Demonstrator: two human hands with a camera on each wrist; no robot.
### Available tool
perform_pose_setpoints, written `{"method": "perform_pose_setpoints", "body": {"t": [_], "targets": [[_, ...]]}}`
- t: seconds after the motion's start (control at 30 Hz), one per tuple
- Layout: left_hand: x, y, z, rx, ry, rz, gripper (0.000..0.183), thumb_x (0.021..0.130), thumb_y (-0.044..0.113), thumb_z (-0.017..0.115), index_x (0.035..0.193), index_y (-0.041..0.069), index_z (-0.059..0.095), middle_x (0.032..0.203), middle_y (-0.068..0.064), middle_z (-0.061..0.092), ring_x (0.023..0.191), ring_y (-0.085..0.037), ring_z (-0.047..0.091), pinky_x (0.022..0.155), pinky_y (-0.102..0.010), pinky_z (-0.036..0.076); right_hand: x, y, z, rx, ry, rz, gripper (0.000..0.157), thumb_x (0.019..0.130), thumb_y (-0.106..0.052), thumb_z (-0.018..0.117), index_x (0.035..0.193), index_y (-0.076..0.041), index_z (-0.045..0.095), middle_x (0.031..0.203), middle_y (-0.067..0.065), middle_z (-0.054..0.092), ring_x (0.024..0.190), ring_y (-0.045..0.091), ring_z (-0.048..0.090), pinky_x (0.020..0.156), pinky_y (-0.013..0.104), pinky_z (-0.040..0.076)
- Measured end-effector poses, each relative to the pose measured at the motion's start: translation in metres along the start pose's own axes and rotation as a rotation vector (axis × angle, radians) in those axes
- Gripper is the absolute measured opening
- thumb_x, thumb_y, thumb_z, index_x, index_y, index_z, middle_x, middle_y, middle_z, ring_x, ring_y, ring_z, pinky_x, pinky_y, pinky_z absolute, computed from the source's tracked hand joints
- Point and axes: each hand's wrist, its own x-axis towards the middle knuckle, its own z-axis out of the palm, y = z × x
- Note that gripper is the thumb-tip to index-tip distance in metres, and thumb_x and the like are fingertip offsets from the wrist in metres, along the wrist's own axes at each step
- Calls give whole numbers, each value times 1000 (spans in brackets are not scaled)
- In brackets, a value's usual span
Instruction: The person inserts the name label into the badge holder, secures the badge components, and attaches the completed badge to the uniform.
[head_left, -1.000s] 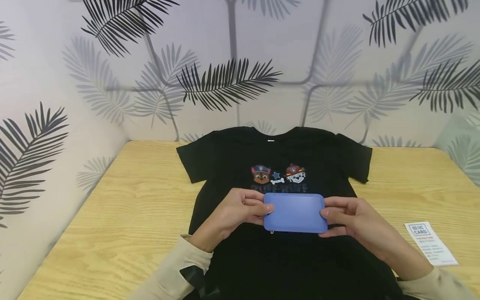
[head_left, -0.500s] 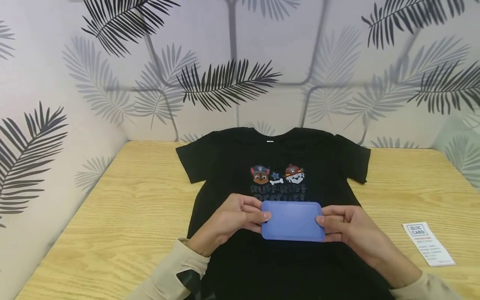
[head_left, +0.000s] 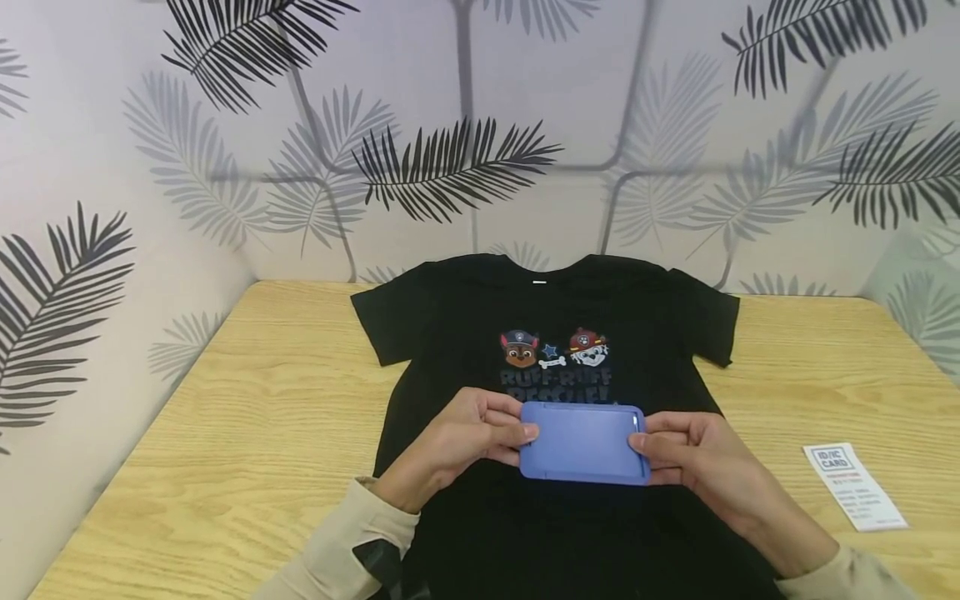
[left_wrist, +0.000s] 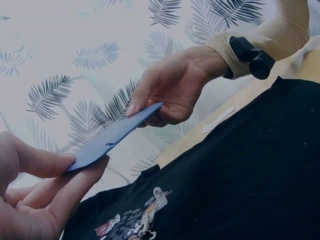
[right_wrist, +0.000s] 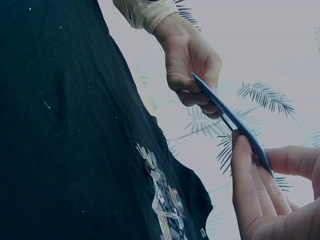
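Note:
A flat blue card holder (head_left: 582, 442) is held level above a black T-shirt (head_left: 450, 333). My left hand (head_left: 472, 433) pinches its left end, thumb on the face towards me and fingers behind. At the other end, my right hand (head_left: 697, 450) grips it the same way. Edge-on, the card holder (left_wrist: 117, 132) looks thin in the left wrist view. Beyond it, near the shirt print, a strap with a metal snap (left_wrist: 159, 196) shows; whether it hangs from the holder or lies on the shirt, I cannot tell.
On the wooden table (head_left: 247, 400), right of the shirt, lies a white paper card (head_left: 855, 487) printed "ID/IC CARD". A leaf-patterned wall covering (head_left: 525, 200) rises behind the table and along its left side. The shirt bears a cartoon dog print (head_left: 555, 354).
Both hands have lowered the card holder slightly towards me, uncovering more of the shirt's lettering. It has tilted a little, and a bright slot now shows near its right end.

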Motion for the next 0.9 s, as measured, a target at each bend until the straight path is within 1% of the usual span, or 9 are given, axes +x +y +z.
{"method": "perform_pose_setpoints", "body": {"t": [0.1, 0.23, 0.4, 0.57, 0.73, 0.9], "targets": [[0, -1, -1, -13, 35, 6, 18, 86, -4, 67, 100, -15, 60, 85, -16, 72, 69, -13, 66, 71, -41, 59, 0, 0, -1, 9, -12, 2, 10, 96, -11, 59, 98, -8, 69, 92, 2, 73, 80, 17, 69, 73, 32, 59], [0, -2, -2, -15, 64, 13, 21, 85, -2, 70, 98, -15, 63, 83, -17, 72, 62, -15, 66, 67, -40, 59, 1, 2, -4, 44, -40, -6, 13, 97, -9, 57, 97, -12, 70, 92, 2, 73, 81, 16, 69, 73, 32, 59], [-1, -2, -3, -9, 48, 13, 21, 85, -1, 71, 97, -16, 64, 82, -18, 72, 62, -15, 67, 65, -39, 59, 0, 3, -6, 60, -50, -3, 14, 97, -9, 57, 97, -13, 71, 93, 2, 73, 81, 16, 69, 74, 33, 59], [-2, -3, -3, -23, 37, 11, 18, 84, -3, 70, 94, -16, 63, 79, -16, 71, 60, -17, 66, 65, -40, 59, -2, 5, -6, 63, -62, 8, 14, 97, -9, 57, 98, -12, 70, 93, 2, 72, 81, 17, 69, 75, 33, 59], [-2, -2, -3, -17, 30, 13, 18, 83, -3, 71, 93, -15, 63, 78, -16, 71, 59, -18, 67, 64, -39, 59, -3, 7, -6, 69, -83, -8, 15, 98, -8, 56, 98, -13, 70, 93, 2, 73, 81, 16, 69, 75, 34, 59], [-3, -2, -4, -19, 35, 3, 18, 83, -3, 71, 93, -15, 64, 78, -15, 71, 58, -17, 67, 62, -37, 59, -3, 8, -5, 62, -80, -18, 14, 98, -7, 56, 98, -11, 70, 92, 3, 73, 81, 17, 70, 75, 34, 59]]}}
